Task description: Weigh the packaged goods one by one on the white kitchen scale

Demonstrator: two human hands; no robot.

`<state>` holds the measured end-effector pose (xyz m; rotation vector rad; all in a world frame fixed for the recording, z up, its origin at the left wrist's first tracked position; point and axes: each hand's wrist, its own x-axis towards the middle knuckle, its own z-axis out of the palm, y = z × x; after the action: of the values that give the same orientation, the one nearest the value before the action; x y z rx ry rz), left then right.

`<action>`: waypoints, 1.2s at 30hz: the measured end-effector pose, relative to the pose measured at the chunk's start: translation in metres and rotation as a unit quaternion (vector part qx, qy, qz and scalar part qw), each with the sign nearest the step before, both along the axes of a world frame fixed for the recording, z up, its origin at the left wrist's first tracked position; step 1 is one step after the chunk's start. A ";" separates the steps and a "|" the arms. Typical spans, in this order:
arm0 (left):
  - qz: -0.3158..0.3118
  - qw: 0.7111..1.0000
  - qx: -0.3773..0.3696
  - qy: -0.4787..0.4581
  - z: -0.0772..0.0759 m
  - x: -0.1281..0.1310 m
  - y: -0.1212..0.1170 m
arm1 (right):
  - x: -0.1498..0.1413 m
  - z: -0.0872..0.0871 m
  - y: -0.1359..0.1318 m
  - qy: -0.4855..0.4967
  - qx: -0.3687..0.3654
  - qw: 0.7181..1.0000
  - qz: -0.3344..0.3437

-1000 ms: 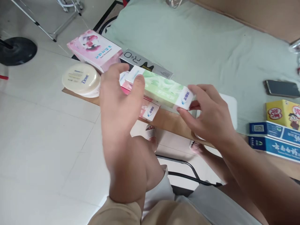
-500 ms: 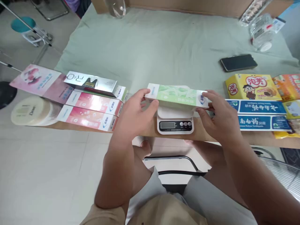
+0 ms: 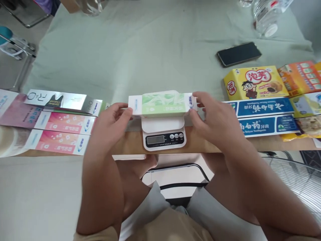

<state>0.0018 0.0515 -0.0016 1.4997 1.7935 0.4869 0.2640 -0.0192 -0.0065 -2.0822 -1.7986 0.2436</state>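
across the cloth-covered table (image 3: 150, 40), the work has moved from above the pink boxes (image 3: 61, 123) at the left to the white scale (image 3: 163, 125) near the front edge. the left hand (image 3: 106, 125) and right hand (image 3: 217, 118) pinch opposite ends of the green-and-white box (image 3: 163, 103), fingers narrowed around it. that box now lies squarer across the scale's platform, less slanted than half a second ago; whether the platform bears its full weight i can't tell, and the small display (image 3: 155, 139) shows no readable figure.
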 end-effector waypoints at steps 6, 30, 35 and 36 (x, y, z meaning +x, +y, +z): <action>0.005 1.000 0.014 0.019 0.002 0.013 0.002 | -0.005 -0.004 0.007 0.035 -0.033 0.999 0.024; -0.123 0.947 -0.025 -0.296 0.018 0.207 -0.017 | 0.119 -0.030 -0.032 0.223 0.324 0.897 -0.203; -0.073 0.960 -0.014 -0.270 0.020 0.208 0.002 | 0.127 -0.013 -0.045 0.264 0.230 0.917 -0.192; -0.068 0.961 -0.010 -0.267 0.020 0.204 0.008 | 0.127 -0.012 -0.046 0.263 0.219 0.920 -0.188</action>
<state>0.2057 0.0591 0.0186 1.3066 1.2619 0.7218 0.3914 -0.0653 -0.0185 -1.7686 -1.0032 0.2382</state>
